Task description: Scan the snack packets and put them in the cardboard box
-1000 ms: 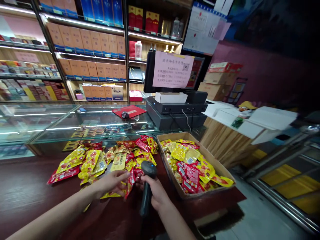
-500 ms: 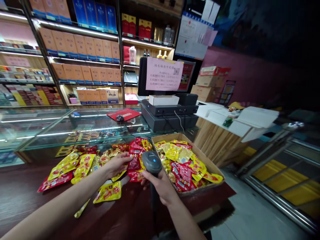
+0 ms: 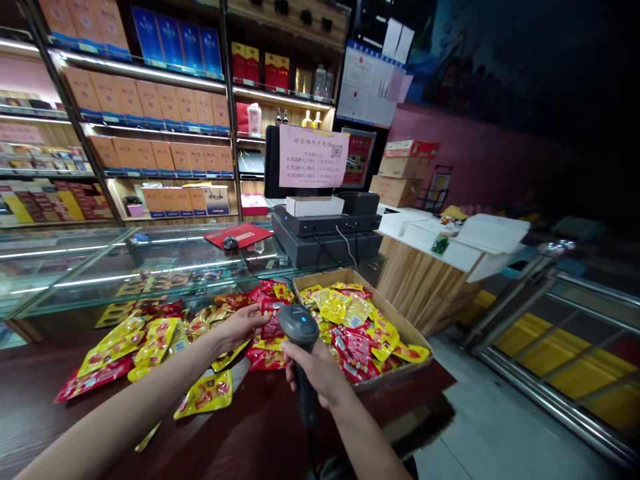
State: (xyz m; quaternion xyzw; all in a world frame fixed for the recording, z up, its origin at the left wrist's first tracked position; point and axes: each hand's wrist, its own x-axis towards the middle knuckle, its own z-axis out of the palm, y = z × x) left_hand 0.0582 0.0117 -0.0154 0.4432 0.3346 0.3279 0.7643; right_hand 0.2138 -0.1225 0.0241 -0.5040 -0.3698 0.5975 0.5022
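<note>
My right hand (image 3: 316, 370) is closed round the handle of a dark grey barcode scanner (image 3: 299, 325), which has a small blue light on its head. A red snack packet (image 3: 273, 319) is pinched in the fingers of my left hand (image 3: 244, 328), just left of the scanner head, which hides part of it. Under and around my left hand lie loose yellow and red snack packets (image 3: 155, 340) on the dark red counter (image 3: 250, 427). To the right of the scanner, an open cardboard box (image 3: 400, 313) holds many similar packets.
Behind the packets stands a glass display case (image 3: 165, 250) with a mouse (image 3: 231, 244) on a red mat. A black cash drawer (image 3: 325, 247) carries a monitor with a pink notice (image 3: 313, 157). On the right are a wooden stand (image 3: 425, 287) and a metal railing (image 3: 560, 320).
The whole view has shifted a little, so the counter and shelves appear further left and lower. The red packet appears more upright beside the scanner head; both hands keep their holds.
</note>
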